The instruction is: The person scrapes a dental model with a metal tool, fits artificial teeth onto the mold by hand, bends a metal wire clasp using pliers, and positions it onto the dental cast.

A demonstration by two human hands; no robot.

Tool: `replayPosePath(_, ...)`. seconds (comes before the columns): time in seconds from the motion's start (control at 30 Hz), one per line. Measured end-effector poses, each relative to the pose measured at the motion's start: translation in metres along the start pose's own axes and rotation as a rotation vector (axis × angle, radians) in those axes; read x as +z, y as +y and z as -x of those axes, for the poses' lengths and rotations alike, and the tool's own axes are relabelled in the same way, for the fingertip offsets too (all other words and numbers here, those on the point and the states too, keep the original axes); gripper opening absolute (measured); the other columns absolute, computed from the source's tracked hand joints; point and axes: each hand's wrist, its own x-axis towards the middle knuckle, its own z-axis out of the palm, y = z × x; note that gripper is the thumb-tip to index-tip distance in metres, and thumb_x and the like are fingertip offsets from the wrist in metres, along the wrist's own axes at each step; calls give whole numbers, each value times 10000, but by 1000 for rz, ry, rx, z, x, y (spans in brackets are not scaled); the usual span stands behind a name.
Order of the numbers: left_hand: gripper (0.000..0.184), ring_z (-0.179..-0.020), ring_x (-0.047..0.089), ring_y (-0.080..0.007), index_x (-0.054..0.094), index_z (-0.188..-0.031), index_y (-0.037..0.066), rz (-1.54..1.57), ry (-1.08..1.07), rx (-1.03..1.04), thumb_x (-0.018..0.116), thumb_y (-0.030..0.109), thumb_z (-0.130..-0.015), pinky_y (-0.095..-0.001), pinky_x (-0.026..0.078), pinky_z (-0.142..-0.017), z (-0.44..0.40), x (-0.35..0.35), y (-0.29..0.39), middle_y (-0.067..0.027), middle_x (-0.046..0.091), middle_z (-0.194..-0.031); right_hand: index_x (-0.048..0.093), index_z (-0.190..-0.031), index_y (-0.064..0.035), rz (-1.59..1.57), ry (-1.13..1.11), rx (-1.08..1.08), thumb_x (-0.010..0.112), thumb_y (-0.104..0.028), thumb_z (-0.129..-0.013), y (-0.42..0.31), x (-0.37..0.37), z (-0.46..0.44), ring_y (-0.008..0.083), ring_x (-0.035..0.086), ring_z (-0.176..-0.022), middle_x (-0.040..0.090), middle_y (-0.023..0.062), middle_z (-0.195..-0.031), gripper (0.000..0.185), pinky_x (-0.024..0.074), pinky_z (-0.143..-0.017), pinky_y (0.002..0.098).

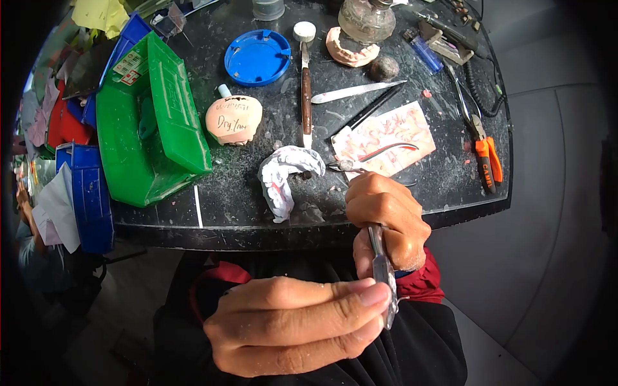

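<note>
My left hand is closed, its thumb and fingers pinching one end of a slim grey metal tool above my lap. My right hand wraps round the tool's thinner shaft, nearer the table edge. What the tool's tip looks like inside the right fist is hidden. Just beyond my hands on the black table lies a white arch-shaped piece, like a dental impression. Behind the right hand, small pliers with a red-edged handle rest partly on a pink-smeared sheet.
A green bin and blue bins stand left. On the table are a labelled plaster block, blue lid, brown-handled wax knife, black pen, dental cast, glass burner and orange-handled pliers.
</note>
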Motion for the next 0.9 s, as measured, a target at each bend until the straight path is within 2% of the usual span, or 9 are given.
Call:
replayPosePath(0.1, 219, -663, 622, -143, 643, -763, -13, -18, 0, 9, 722, -96, -576, -168, 519, -560, 0, -6, -3, -116, 658, -829, 359, -596, -21, -68, 18, 67, 621, -292, -719, -4, 7, -3, 288, 569, -585, 564, 187, -715, 397, 457, -482, 337)
replayPosePath(0.2, 218, -680, 626, -141, 647, -766, 1, -63, 15, 0, 719, -85, -579, -169, 519, -564, -1, -9, -2, -110, 660, -829, 423, -601, -6, -95, -12, 196, 571, -335, -801, -15, 11, -6, 320, 622, -744, 600, 221, -807, 413, 491, -712, 433)
replayPosePath(0.33, 209, -675, 624, -131, 649, -764, 9, -108, 21, 24, 703, -81, -583, -164, 512, -563, -1, -9, -3, -107, 663, -811, 427, -597, -15, -105, 18, 240, 554, -346, -814, -16, 15, -2, 307, 623, -758, 599, 211, -802, 416, 470, -770, 457)
replayPosePath(0.47, 188, -650, 616, -116, 648, -757, 9, -146, 98, 54, 694, -70, -592, -151, 492, -544, 2, 0, -4, -96, 665, -788, 396, -594, -11, -148, 135, 202, 566, -341, -808, -12, 25, 1, 279, 576, -632, 564, 186, -721, 428, 484, -631, 394)
replayPosePath(0.63, 165, -633, 608, -104, 651, -749, 15, -185, 114, 81, 686, -61, -607, -132, 471, -533, 6, 6, -1, -80, 666, -778, 365, -589, -9, -219, 181, 108, 571, -299, -825, -5, 29, 5, 229, 474, -484, 496, 153, -625, 426, 372, -401, 299)
replayPosePath(0.73, 151, -632, 607, -99, 656, -746, 20, -218, 113, 77, 681, -55, -618, -130, 477, -540, 9, 10, -1, -71, 666, -779, 366, -589, -12, -262, 246, 84, 567, -254, -841, -3, 37, 9, 217, 453, -453, 475, 141, -599, 404, 318, -358, 286)
replayPosePath(0.9, 157, -650, 606, -91, 668, -765, 18, -300, 95, 122, 685, -44, -622, -136, 491, -547, 12, 12, -3, -56, 665, -783, 371, -596, -8, -319, 227, 123, 572, -206, -843, -3, 37, 14, 206, 429, -440, 453, 124, -585, 375, 307, -352, 286)
